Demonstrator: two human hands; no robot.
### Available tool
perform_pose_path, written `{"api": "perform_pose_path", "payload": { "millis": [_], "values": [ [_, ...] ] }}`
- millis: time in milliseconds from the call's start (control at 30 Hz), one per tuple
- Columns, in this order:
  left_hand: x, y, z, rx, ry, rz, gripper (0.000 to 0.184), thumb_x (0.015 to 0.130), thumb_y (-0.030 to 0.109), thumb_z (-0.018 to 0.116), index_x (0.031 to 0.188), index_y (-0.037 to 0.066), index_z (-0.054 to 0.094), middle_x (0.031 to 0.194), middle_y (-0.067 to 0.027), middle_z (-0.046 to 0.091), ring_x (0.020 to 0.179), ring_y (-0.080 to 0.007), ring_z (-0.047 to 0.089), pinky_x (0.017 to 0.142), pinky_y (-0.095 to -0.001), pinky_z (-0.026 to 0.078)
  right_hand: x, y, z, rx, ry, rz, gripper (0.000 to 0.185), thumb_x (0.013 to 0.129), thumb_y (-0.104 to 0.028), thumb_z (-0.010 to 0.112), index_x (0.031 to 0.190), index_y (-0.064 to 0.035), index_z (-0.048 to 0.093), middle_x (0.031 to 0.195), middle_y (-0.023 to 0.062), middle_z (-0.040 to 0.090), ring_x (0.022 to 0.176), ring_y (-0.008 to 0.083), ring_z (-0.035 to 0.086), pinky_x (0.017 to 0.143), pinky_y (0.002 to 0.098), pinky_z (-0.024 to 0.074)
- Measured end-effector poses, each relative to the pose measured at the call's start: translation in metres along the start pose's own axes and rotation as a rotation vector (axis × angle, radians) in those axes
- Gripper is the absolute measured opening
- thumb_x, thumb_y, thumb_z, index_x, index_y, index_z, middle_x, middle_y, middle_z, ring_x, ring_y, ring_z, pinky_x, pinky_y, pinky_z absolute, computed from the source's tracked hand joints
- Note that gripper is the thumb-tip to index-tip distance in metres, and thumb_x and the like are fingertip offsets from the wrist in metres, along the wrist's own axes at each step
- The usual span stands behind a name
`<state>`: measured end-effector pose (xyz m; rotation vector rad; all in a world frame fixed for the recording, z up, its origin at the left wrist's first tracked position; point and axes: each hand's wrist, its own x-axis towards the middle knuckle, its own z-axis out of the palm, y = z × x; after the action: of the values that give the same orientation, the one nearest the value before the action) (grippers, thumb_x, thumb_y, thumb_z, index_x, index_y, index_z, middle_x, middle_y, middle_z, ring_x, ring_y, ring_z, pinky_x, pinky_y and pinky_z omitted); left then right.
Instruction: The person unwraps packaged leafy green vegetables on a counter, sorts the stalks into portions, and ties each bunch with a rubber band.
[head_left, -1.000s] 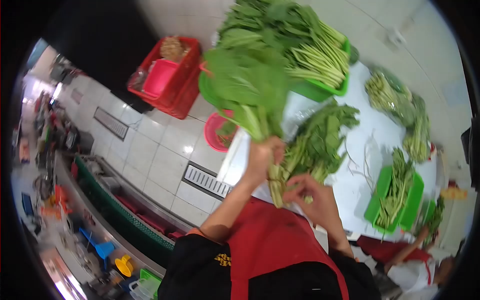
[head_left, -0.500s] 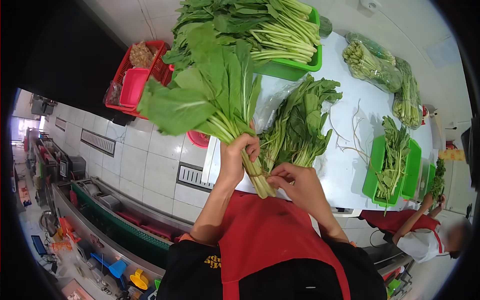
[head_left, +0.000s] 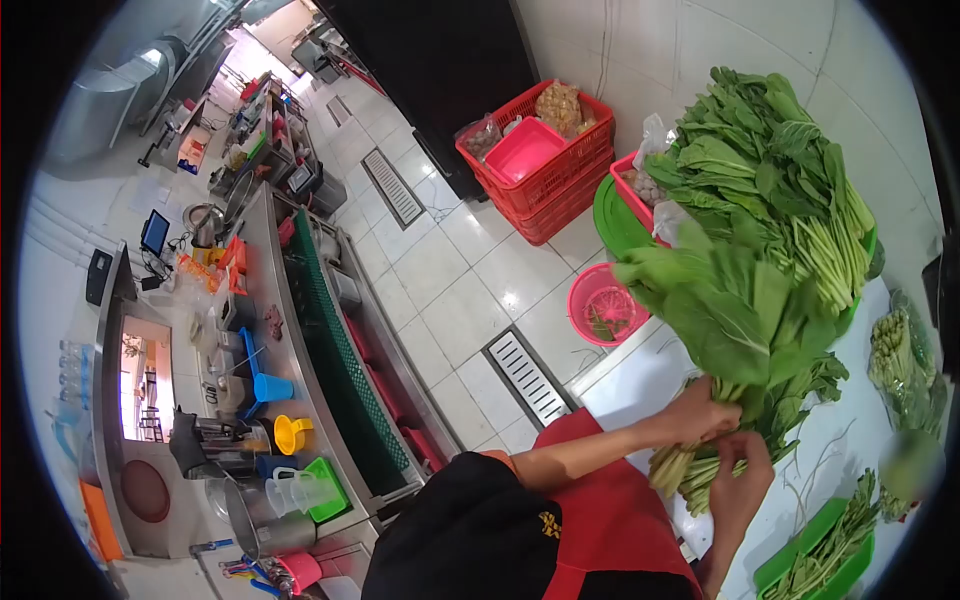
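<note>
My left hand (head_left: 705, 415) is closed around the stems of a bunch of leafy greens (head_left: 730, 315), whose broad leaves fan upward and blur slightly. Just beside it, my right hand (head_left: 742, 475) has its fingers bent together near the stems; what they pinch, if anything, is hidden. Behind and below both hands, more loose leafy greens (head_left: 815, 385) lie on the white table (head_left: 640, 375). A large heap of long-stemmed greens (head_left: 770, 170) rises from a green tub (head_left: 868, 250), mostly covered by leaves.
Wrapped vegetables (head_left: 905, 350) lie at the table's right side, above a green basket (head_left: 820, 550) with leafy stalks. Stacked red crates (head_left: 545, 200) and a pink bucket (head_left: 608, 305) stand beyond the table. At left runs a steel counter (head_left: 285, 340) with jugs and utensils.
The view has swung left, so the table and hands now appear at the right. My left hand still grips the bunch; my right hand has come closer to it. The co-worker has left view.
</note>
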<state>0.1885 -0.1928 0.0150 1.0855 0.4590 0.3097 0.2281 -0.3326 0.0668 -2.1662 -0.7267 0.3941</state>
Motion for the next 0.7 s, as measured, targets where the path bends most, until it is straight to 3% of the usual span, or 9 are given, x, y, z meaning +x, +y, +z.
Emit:
{"api": "perform_pose_path", "payload": {
  "millis": [67, 100, 167, 300, 333, 433, 467, 533, 700],
  "values": [
    [0.017, -0.027, -0.006, 0.236, 0.178, 0.492, 0.013, 0.075, 0.005, 0.062, 0.087, 0.0, 0.059, 0.06, -0.0037, 0.053, 0.046, -0.0123, 0.048, 0.043, -0.0271, 0.036, -0.017, -0.023, 0.0, -0.027, -0.101, -0.185, 0.01, 0.083, 0.012, 0.059, 0.084, 0.0023, 0.061, 0.076, 0.0089, 0.068, 0.068, 0.0166, 0.064, 0.066, 0.0299, 0.0494],
    [0.017, -0.014, -0.015, 0.236, 0.177, 0.501, 0.013, 0.075, 0.005, 0.062, 0.087, 0.0, 0.059, 0.06, -0.0037, 0.053, 0.046, -0.0123, 0.048, 0.043, -0.0271, 0.036, -0.018, -0.011, 0.004, -0.028, -0.097, -0.192, 0.01, 0.083, 0.012, 0.059, 0.084, 0.0023, 0.061, 0.076, 0.0089, 0.068, 0.068, 0.0166, 0.064, 0.066, 0.0299, 0.0494],
    [0.015, 0.021, -0.04, -0.149, -0.059, -0.135, 0.023, 0.077, 0.012, 0.061, 0.093, -0.004, 0.061, 0.071, -0.0071, 0.058, 0.056, -0.0128, 0.055, 0.047, -0.0272, 0.042, -0.015, 0.025, 0.013, 0.111, -0.199, -0.024, 0.012, 0.082, 0.011, 0.059, 0.086, 0.0005, 0.063, 0.077, 0.0115, 0.069, 0.068, 0.0206, 0.067, 0.066, 0.0318, 0.05],
    [0.001, 0.002, -0.006, -0.072, -0.002, -0.151, 0.022, 0.077, 0.015, 0.063, 0.09, -0.002, 0.063, 0.061, -0.0048, 0.054, 0.05, -0.0154, 0.053, 0.046, -0.0286, 0.043, 0.003, -0.023, 0.001, 0.077, 0.023, -0.108, 0.014, 0.082, 0.008, 0.065, 0.093, -0.0014, 0.065, 0.078, 0.0098, 0.07, 0.071, 0.0193, 0.068, 0.067, 0.0316, 0.0502],
    [0.031, -0.088, -0.004, 0.425, 0.376, 0.619, 0.023, 0.077, 0.02, 0.065, 0.087, 0.0, 0.064, 0.056, -0.0029, 0.052, 0.048, -0.0138, 0.052, 0.046, -0.029, 0.043, -0.008, -0.035, 0.004, 0.093, 0.005, -0.108, 0.019, 0.082, 0.006, 0.068, 0.098, -0.0029, 0.065, 0.08, 0.0099, 0.07, 0.07, 0.0196, 0.068, 0.067, 0.0316, 0.0502],
    [0.011, 0.01, -0.036, 0.289, 0.048, -0.233, 0.021, 0.083, 0.014, 0.064, 0.097, -0.001, 0.062, 0.071, -0.0055, 0.058, 0.063, -0.0143, 0.058, 0.059, -0.0283, 0.048, -0.028, -0.005, 0.013, 0.176, -0.16, -0.047, 0.02, 0.084, 0.003, 0.068, 0.103, -0.0045, 0.063, 0.076, 0.0093, 0.069, 0.069, 0.0193, 0.066, 0.066, 0.0313, 0.0498],
    [0.012, 0.006, -0.055, 0.073, -0.076, -0.065, 0.011, 0.085, 0.009, 0.059, 0.088, -0.001, 0.06, 0.069, -0.0063, 0.055, 0.061, -0.0148, 0.055, 0.057, -0.0272, 0.044, -0.02, 0.008, 0.015, 0.145, -0.102, -0.019, 0.02, 0.085, 0.002, 0.069, 0.102, -0.0044, 0.063, 0.076, 0.0097, 0.068, 0.068, 0.0195, 0.066, 0.066, 0.0313, 0.0497],
    [0.014, 0.022, -0.043, -0.336, -0.083, -0.228, 0.016, 0.082, 0.007, 0.054, 0.097, -0.001, 0.056, 0.062, -0.0015, 0.042, 0.052, -0.0123, 0.042, 0.049, -0.0252, 0.033, 0.002, 0.006, 0.007, 0.102, -0.015, 0.02, 0.02, 0.085, -0.002, 0.07, 0.103, -0.0039, 0.062, 0.077, 0.0107, 0.068, 0.069, 0.0201, 0.067, 0.066, 0.0322, 0.05],
    [-0.002, 0.0, -0.023, -0.159, 0.118, -0.138, 0.013, 0.085, 0.01, 0.064, 0.079, 0.001, 0.059, 0.061, -0.0035, 0.054, 0.05, -0.0125, 0.051, 0.045, -0.0264, 0.039, 0.009, -0.019, 0.006, 0.198, -0.101, -0.045, 0.027, 0.085, -0.006, 0.073, 0.111, -0.0027, 0.065, 0.084, 0.0128, 0.07, 0.073, 0.0215, 0.069, 0.067, 0.0335, 0.0516]
  ]
}}
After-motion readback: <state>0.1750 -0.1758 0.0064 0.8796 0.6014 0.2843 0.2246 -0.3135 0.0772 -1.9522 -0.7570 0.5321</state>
